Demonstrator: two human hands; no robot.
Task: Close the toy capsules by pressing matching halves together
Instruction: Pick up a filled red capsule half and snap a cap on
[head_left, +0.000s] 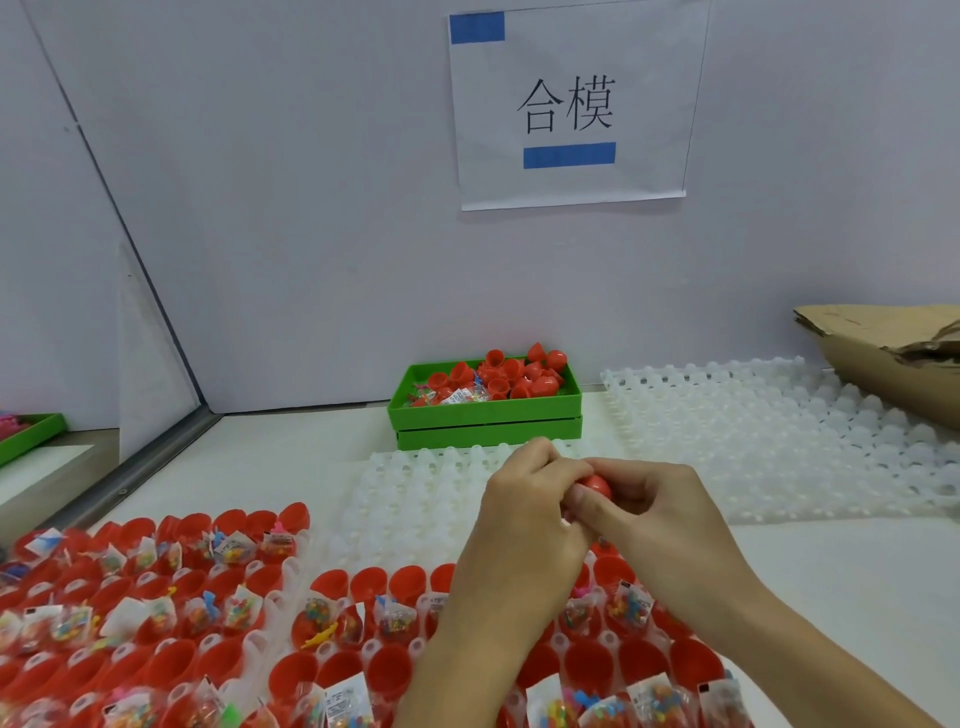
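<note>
Both hands meet above the table's middle around one red toy capsule (595, 486). My left hand (524, 506) grips it from the left and my right hand (641, 512) curls round it from the right; only a small red dome shows between the fingers. Below and to the left, white trays (270, 571) hold several open red capsule halves (374, 587), many with small bagged toys (395, 618) inside.
A green bin (485, 415) at the back holds loose red halves and toy bags. Bare translucent white trays (769, 441) lie at centre and right. A cardboard box (893, 353) sits far right. A paper sign (569, 104) hangs on the wall. Another green tray (28, 439) is far left.
</note>
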